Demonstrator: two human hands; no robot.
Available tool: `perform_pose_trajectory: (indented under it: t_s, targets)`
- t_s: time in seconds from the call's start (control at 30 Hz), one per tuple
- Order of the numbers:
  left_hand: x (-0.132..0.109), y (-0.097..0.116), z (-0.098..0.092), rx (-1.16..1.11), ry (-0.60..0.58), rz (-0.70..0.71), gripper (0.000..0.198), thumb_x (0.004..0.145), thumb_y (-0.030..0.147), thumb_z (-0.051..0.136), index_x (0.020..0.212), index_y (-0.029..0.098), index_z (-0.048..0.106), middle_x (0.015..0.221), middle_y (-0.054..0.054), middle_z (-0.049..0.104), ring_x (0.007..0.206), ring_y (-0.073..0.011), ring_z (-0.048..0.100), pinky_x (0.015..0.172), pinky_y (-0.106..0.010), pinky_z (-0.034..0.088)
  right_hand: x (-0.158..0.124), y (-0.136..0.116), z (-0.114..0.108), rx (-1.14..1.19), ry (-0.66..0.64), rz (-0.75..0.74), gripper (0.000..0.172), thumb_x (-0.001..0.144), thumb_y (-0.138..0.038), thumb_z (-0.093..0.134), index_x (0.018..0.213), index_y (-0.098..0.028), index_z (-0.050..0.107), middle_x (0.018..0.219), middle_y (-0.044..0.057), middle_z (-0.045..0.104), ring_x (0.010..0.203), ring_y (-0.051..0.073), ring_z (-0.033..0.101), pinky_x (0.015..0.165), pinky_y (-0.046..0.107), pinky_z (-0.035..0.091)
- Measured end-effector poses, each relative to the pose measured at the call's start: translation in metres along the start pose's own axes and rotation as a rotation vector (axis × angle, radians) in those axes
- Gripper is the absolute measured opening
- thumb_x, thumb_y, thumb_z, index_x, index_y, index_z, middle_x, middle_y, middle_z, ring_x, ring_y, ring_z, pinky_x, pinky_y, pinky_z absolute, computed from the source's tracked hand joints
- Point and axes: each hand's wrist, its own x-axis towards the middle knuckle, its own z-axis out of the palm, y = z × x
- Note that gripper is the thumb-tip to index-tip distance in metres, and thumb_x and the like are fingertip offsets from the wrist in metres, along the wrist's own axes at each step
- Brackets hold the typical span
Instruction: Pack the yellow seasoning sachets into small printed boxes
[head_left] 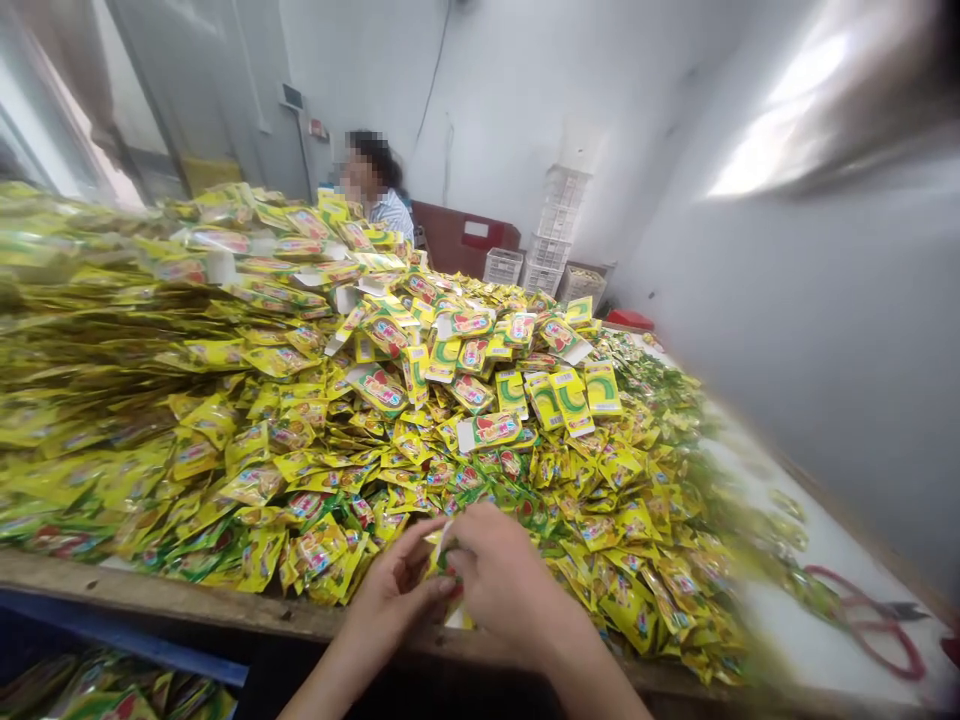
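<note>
You can't make out a full word anywhere with certainty. On the small box (495,432) at the centre of the frame, you see a brand name in pale, chunky capitals across a red patch, its spelling too blurred to give. The same colourful logo repeats on the boxes above it. The shiny packets (259,483) at left centre carry small lettering, also illegible to you. On the red-brown board (504,236) at upper centre, the white label (476,229) is too small to read.

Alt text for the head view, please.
Left hand and right hand hold a mostly hidden item at a table heaped with yellow packets and cartons. Scissors lie at far right; a person shows beyond the cartons.
</note>
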Motion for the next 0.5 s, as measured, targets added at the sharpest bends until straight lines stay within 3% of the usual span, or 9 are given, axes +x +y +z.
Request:
perform_pose_trajectory:
  t_s: [0.1,0.17,0.3,0.37,0.5]
  targets:
    - [-0.005,-0.008,0.004,0.036,0.037,-0.001,0.024,0.064,0.037,0.081,0.086,0.028,0.074,0.087,-0.004,0.070,0.090,-0.0270,0.063,0.081,-0.035,0.048,-0.003,0.003,0.012,-0.057,0.039,-0.008,0.025,0.076,-0.003,0.051,0.088,-0.024,0.058,0.092,0.005,0.062,0.082,0.021,0.058,0.069,0.031,0.045]
    - [-0.006,-0.013,0.005,-0.045,0.144,0.010,0.028,0.062,0.048,0.080,0.081,0.029,0.073,0.079,-0.003,0.066,0.084,-0.0273,0.061,0.075,-0.036,0.047,-0.003,0.015,0.029,-0.083,0.091,-0.051,0.030,0.073,0.000,0.050,0.086,-0.026,0.059,0.091,0.006,0.064,0.079,0.022,0.060,0.066,0.032,0.047]
    - [-0.007,-0.007,0.003,-0.038,0.138,-0.099,0.035,0.052,0.056,0.082,0.065,0.027,0.068,0.070,-0.005,0.058,0.080,-0.0281,0.059,0.072,-0.038,0.044,0.005,0.046,0.054,-0.051,0.085,-0.291,0.037,0.076,-0.002,0.054,0.093,-0.032,0.066,0.098,0.005,0.070,0.093,0.022,0.066,0.079,0.029,0.053]
    - [-0.009,0.001,0.007,-0.086,0.152,-0.136,0.034,0.049,0.056,0.082,0.064,0.030,0.066,0.071,-0.005,0.057,0.081,-0.0277,0.060,0.071,-0.039,0.043,0.004,0.055,0.053,-0.006,0.060,-0.317,0.039,0.077,-0.004,0.057,0.100,-0.033,0.067,0.098,0.004,0.071,0.092,0.020,0.068,0.077,0.024,0.055]
    - [-0.011,0.009,0.021,-0.199,0.193,-0.159,0.032,0.053,0.053,0.079,0.071,0.029,0.066,0.071,-0.003,0.056,0.073,-0.0229,0.058,0.067,-0.035,0.044,-0.003,0.053,0.037,0.058,0.033,-0.203,0.039,0.078,-0.010,0.058,0.111,-0.029,0.065,0.103,0.005,0.071,0.091,0.019,0.070,0.078,0.022,0.056]
